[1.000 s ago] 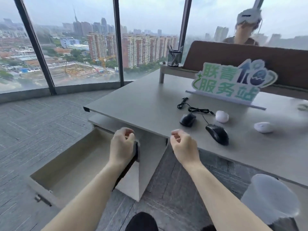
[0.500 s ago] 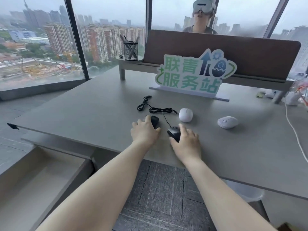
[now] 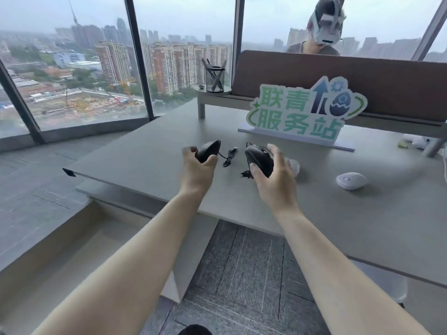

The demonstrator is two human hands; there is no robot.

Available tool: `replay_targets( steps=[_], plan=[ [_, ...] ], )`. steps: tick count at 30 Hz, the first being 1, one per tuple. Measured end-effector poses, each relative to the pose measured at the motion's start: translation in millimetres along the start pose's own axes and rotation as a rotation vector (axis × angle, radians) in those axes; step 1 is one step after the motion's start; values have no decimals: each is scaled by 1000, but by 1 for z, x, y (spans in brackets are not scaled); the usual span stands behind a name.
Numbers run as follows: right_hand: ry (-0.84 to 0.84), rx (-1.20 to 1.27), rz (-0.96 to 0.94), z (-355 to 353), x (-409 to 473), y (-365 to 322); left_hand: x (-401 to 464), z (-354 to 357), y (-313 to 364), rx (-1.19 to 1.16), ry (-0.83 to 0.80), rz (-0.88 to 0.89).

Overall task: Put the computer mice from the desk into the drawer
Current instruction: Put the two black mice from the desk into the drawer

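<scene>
My left hand [image 3: 197, 165] grips a small black wired mouse [image 3: 208, 150], lifted off the grey desk [image 3: 150, 155]. Its coiled cable [image 3: 228, 158] trails down to the desk between my hands. My right hand [image 3: 273, 175] holds a larger black mouse [image 3: 258, 158], also raised above the desk. A white mouse [image 3: 294, 165] lies just behind my right hand, mostly hidden. Another white mouse [image 3: 351, 181] rests on the desk further right. The open drawer [image 3: 79, 250] sits below the desk edge at lower left.
A green and white sign [image 3: 300, 114] stands at the desk's back. A mesh pen holder [image 3: 214, 78] sits on a raised shelf. A brown partition [image 3: 338, 76] has a person with a headset behind it. Small items lie at the far right [image 3: 416, 142].
My hands went from the drawer front to the two black mice, closed on them, and have now lifted both off the desk. The view shifted right, then slightly back left.
</scene>
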State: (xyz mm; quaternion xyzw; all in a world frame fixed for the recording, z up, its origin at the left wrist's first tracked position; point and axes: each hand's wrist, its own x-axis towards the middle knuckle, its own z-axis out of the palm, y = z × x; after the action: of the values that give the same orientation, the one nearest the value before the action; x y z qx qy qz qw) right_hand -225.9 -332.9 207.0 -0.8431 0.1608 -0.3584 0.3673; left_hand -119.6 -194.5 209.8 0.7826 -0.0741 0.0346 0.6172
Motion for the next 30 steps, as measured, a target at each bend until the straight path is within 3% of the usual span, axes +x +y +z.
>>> replay_targets(
  steps=[7, 14, 20, 30],
  plan=[
    [-39, 260, -96, 24, -24, -98, -17, -127, 46, -63, 197, 153],
    [-225, 339, -128, 101, -69, -156, -31, -232, 9, 66, 371, 166],
    [-476, 357, -77, 189, -106, -171, -36, -286, -75, 193, 486, -69],
    [-780, 66, 48, 319, -131, -117, -28, -282, -218, 331, 422, -486]
  ],
)
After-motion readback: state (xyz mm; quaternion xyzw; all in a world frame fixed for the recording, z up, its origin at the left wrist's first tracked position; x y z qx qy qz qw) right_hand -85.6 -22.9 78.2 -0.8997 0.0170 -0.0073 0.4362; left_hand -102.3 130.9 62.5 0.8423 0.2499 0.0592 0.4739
